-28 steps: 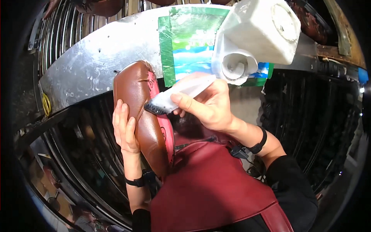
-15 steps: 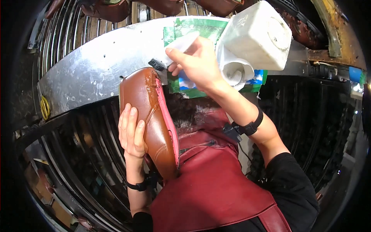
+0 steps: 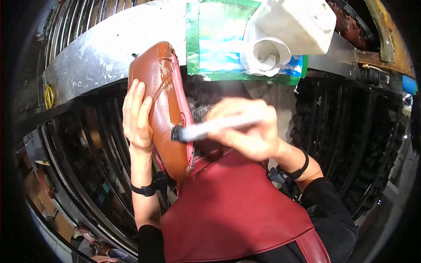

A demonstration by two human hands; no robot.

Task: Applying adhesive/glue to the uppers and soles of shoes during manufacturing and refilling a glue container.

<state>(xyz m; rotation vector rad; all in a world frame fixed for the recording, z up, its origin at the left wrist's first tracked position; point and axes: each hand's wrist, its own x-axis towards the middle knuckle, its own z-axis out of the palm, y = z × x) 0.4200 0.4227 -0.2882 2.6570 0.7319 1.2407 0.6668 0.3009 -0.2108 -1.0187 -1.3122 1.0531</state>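
Observation:
A brown leather shoe [image 3: 160,98] is held at a tilt in front of me, its far end over the metal table's edge and its pink underside edge facing right. My left hand [image 3: 138,118] is closed on its left side, with fingers laid along the leather. My right hand [image 3: 252,127], blurred by motion, grips a white-handled brush [image 3: 197,130]. The brush's dark bristles touch the shoe's right side near the pink edge. A wet shine covers the leather along that edge. The brush handle's far end is hidden in my fingers.
A metal table [image 3: 92,65] curves across the far side. On it, a green-bordered sheet [image 3: 193,44] lies under a white plastic container [image 3: 302,26] with a round opening [image 3: 266,57]. A yellow coil [image 3: 49,96] hangs at left. Dark racks [image 3: 87,153] flank me; a red apron [image 3: 232,206] covers my lap.
My right hand has come down from above the table toward me, bringing the brush onto the shoe's side. In the picture, the shoe and my left hand sit slightly higher and further left.

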